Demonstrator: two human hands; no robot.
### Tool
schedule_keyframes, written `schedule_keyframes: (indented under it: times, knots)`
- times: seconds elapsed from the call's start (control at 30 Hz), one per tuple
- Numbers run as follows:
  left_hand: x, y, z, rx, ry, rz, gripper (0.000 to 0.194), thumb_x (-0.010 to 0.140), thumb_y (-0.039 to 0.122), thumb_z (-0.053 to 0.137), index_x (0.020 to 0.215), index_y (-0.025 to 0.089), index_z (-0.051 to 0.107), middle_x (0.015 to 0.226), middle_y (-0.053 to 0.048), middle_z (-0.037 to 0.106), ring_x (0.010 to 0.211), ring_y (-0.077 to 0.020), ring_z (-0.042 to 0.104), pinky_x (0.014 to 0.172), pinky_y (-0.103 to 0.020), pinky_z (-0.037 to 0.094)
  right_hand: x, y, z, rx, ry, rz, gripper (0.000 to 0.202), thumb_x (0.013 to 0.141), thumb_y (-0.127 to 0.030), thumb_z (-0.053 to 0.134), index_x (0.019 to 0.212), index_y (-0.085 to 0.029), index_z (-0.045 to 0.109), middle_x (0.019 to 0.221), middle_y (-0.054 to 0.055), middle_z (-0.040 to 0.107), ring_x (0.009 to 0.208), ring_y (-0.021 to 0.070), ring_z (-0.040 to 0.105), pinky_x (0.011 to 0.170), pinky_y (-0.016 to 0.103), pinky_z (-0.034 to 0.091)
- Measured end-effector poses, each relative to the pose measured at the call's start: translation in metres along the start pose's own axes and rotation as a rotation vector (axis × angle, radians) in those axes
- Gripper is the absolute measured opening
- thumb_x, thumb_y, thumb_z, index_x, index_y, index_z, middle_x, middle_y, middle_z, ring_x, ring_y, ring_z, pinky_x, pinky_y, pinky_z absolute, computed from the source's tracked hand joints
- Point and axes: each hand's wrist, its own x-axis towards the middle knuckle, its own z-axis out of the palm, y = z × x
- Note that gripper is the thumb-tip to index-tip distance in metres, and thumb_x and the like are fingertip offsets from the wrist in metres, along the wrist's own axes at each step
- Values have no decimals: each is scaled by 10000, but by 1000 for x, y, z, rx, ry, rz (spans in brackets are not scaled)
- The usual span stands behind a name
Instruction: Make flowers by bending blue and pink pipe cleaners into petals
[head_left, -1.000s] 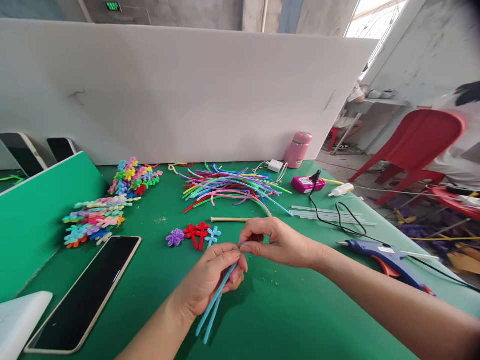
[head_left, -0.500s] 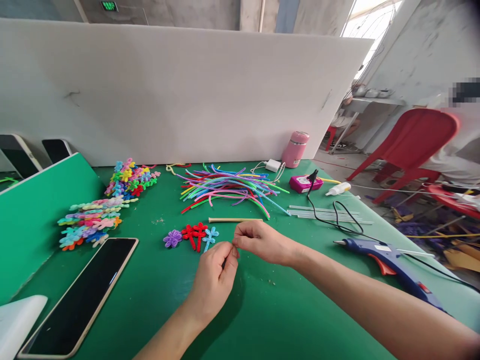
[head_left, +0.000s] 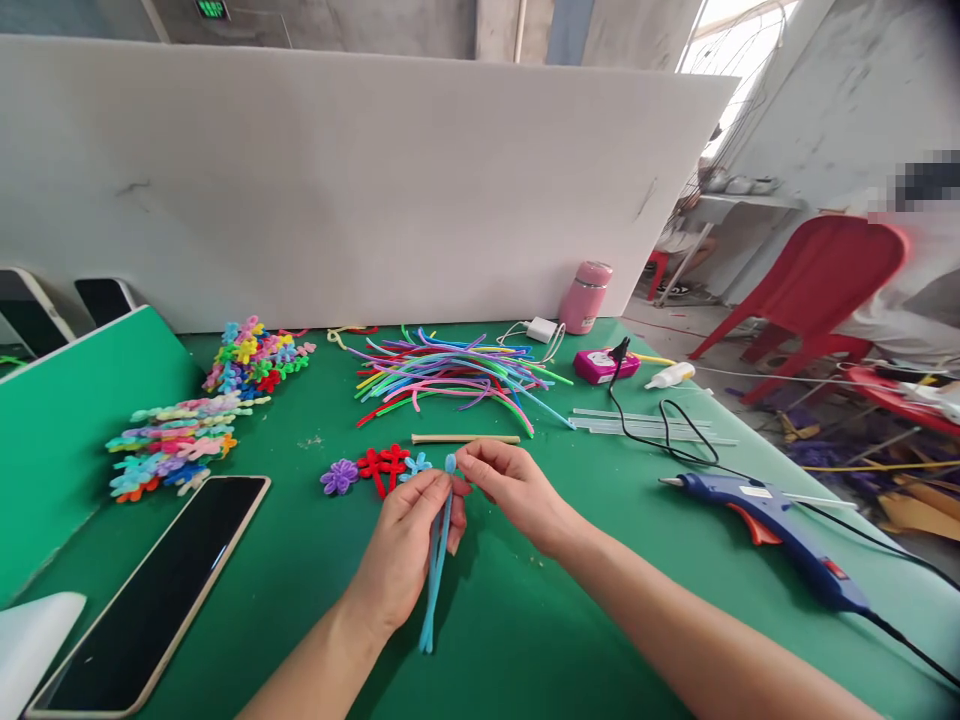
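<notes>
Blue pipe cleaner (head_left: 428,628): lower centre of the frame, apparently doubled over, small loop on top, two straight tails below; looks barely begun.
Heaped flowers (head_left: 176,440): left of frame, many, seemingly finished.
Loose flowers: mid-frame, purple flower (head_left: 340,477), two red flowers (head_left: 392,462), blue flower (head_left: 415,466) partly hidden.
Left hand (head_left: 405,545): fingers closed, pinching the strand below its loop.
Strand pile (head_left: 457,375): above centre, seemingly unworked.
Right hand (head_left: 517,490): fingertips drawn together beside the loop; cannot tell whether gripping.

The green table (head_left: 525,645) carries pipe cleaners (head_left: 457,373) near its far edge. A glue gun (head_left: 787,522) lies toward its right edge.
</notes>
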Motion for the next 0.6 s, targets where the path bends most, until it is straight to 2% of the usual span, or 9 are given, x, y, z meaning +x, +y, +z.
schedule_keyframes:
  times: [0.1,0.2,0.27,0.4,0.5,0.6]
  knots:
    - [0,-1,1,5,-32,20,244,804,300,465,614,156,519,530,29,468,478,-80,403,455,-200,318,1,1,6,129,-66,4,238,772,-362,487,640,-168,447,450,-52,496,444,94,504,525,231,399]
    - [0,-1,2,86,-27,47,292,809,323,446,571,158,490,527,25,468,481,-83,403,461,-203,318,3,0,10,155,-60,15,228,746,-342,499,615,-184,400,399,-68,478,360,99,497,418,213,386]
    - [-1,2,3,222,0,84,306,809,335,434,566,159,490,516,23,466,475,-86,399,455,-206,308,5,-3,12,86,-32,28,194,738,-294,483,601,-189,394,394,-66,477,350,100,496,380,199,370]
    - [-3,6,2,459,119,194,290,770,299,481,518,155,493,448,40,413,432,-78,338,420,-209,251,7,-9,17,-239,104,26,155,681,-171,479,545,-186,408,399,-60,466,360,86,478,353,175,310]
    - [-2,5,-1,424,187,202,253,729,278,534,512,148,533,444,40,423,432,-76,329,413,-204,244,9,-11,19,-322,91,9,156,693,-180,476,545,-182,426,433,-49,472,392,86,470,383,186,316]
    - [3,1,-5,202,210,157,211,718,298,554,590,143,618,506,16,500,498,-94,410,462,-199,313,10,-9,19,-182,26,-24,123,758,-263,444,674,-176,467,516,-37,498,466,93,478,462,207,359]
